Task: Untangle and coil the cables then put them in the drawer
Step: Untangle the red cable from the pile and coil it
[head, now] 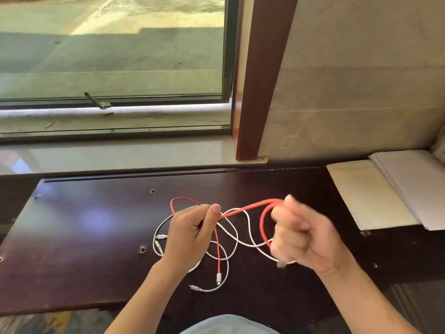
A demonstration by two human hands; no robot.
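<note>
A red cable (245, 209) and white cables (243, 237) lie tangled in the middle of a dark wooden table (84, 249). My left hand (190, 233) pinches the red cable between thumb and fingers, with a small red loop rising behind it. My right hand (301, 239) is blurred and its fingers curl round a larger loop of the same red cable. The stretch of red cable between both hands is lifted off the table. One red end with a white plug (218, 278) hangs down near a white cable's plug (195, 288). No drawer is in view.
A stack of white paper and a cloth-like sheet (375, 191) lie at the table's right rear. A window sill (115, 155) and a dark wooden frame post (255, 92) stand behind the table. Small screw holes dot the tabletop.
</note>
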